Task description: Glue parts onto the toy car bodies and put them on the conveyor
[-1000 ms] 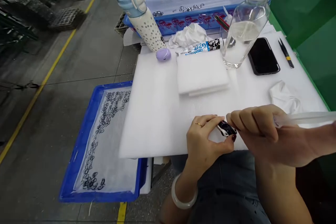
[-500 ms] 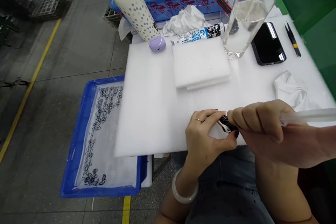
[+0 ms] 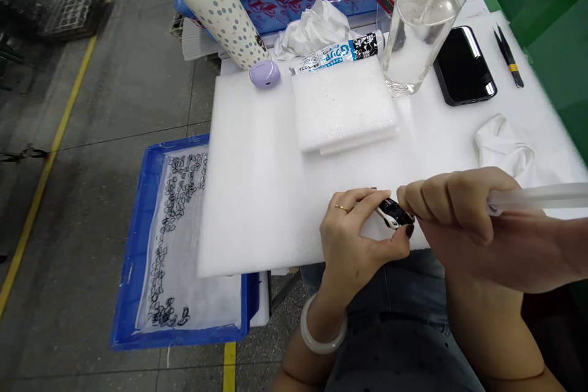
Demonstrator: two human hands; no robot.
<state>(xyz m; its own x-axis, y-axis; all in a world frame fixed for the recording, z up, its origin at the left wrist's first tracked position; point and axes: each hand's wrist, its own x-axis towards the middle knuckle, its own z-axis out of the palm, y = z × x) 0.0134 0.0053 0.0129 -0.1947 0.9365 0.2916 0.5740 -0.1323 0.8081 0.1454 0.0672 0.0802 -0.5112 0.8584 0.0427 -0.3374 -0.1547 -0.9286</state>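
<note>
My left hand (image 3: 356,239) pinches a small black-and-white toy car (image 3: 394,214) between thumb and fingers, just above the front edge of the white foam sheet (image 3: 257,184). My right hand (image 3: 463,220) is closed around a long translucent tube-like tool (image 3: 537,198) and its fingertips press against the car from the right. A ring sits on my left hand and a pale bangle (image 3: 321,334) on that wrist. Both hands hover over my lap.
A blue tray (image 3: 133,257) with several small black parts sits low on the left. On the foam lie a folded foam pad (image 3: 342,104), glue tube (image 3: 337,56), purple earbud case (image 3: 265,73), dotted bottle (image 3: 220,6), clear water bottle (image 3: 420,24), black phone (image 3: 463,67), tweezers (image 3: 508,55), white cloths (image 3: 503,147).
The view has shifted slightly, so the table items sit higher and further left. Both hands stay closed on the car and the tool, with the car turned a little.
</note>
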